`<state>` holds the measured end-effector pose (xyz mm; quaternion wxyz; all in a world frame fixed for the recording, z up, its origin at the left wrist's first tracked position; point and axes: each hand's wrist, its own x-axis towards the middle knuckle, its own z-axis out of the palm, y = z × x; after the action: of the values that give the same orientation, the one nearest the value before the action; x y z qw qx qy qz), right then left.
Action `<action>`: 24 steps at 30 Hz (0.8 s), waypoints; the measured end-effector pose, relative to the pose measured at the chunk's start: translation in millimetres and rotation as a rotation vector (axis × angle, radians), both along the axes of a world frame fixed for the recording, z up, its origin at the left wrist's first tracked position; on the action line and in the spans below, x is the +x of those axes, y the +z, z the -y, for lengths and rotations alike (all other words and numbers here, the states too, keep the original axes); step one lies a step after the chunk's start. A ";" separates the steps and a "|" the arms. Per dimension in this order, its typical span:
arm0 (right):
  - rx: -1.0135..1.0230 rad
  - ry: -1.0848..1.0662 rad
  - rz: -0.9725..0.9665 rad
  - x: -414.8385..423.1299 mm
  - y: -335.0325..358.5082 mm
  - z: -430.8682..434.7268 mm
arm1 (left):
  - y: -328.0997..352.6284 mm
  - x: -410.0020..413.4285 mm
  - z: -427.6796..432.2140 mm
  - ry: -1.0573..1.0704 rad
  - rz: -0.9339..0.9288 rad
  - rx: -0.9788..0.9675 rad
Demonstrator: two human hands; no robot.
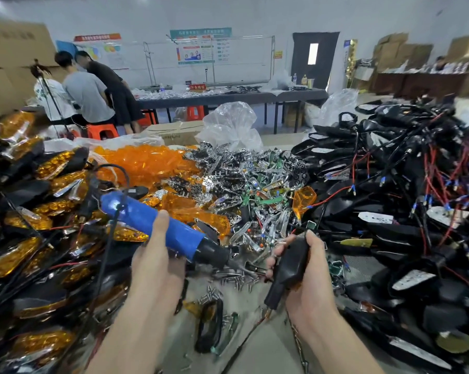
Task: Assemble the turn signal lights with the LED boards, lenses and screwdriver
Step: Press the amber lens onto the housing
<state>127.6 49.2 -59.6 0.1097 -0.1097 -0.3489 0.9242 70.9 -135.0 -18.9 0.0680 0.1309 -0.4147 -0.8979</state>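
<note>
Right now the left hand (pixel 158 257) grips a blue-wrapped cylindrical electric screwdriver (pixel 136 211), thumb along the barrel. Its black nose points at the black plastic turn signal housing (pixel 292 263), which the right hand (pixel 311 284) clasps with curled fingers just above loose silver screws (pixel 236 279). Behind lie heaped clear orange lenses (pixel 147 160), and wired black housings (pixel 390 184) pile up to the right.

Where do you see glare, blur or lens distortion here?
Head view: glare spot on the blue electric screwdriver in the left hand; far-right pile of black housings smeared by the wide lens; the right hand and its black turn signal housing look sharp.
</note>
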 end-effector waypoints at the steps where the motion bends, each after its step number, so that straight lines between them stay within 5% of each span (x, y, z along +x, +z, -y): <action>1: 0.016 0.001 0.003 -0.4 -0.2 1.0 | 3.1 -4.1 0.1 -0.039 -0.016 0.062; 5: 0.073 0.014 0.020 -5.3 -1.6 4.8 | 10.8 -17.9 -5.8 -0.116 -0.152 0.270; 11: 0.239 0.027 0.020 -11.0 -4.8 5.4 | 3.7 -21.5 -18.0 -0.104 -0.357 0.304; 24: 0.427 0.010 0.025 -6.6 -2.3 13.4 | -6.6 -23.0 -13.5 0.030 -0.305 0.324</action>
<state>121.0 35.8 -62.0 0.1215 -0.0938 -0.5386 0.8284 47.9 -121.6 -25.6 0.1212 0.0092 -0.2478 -0.9612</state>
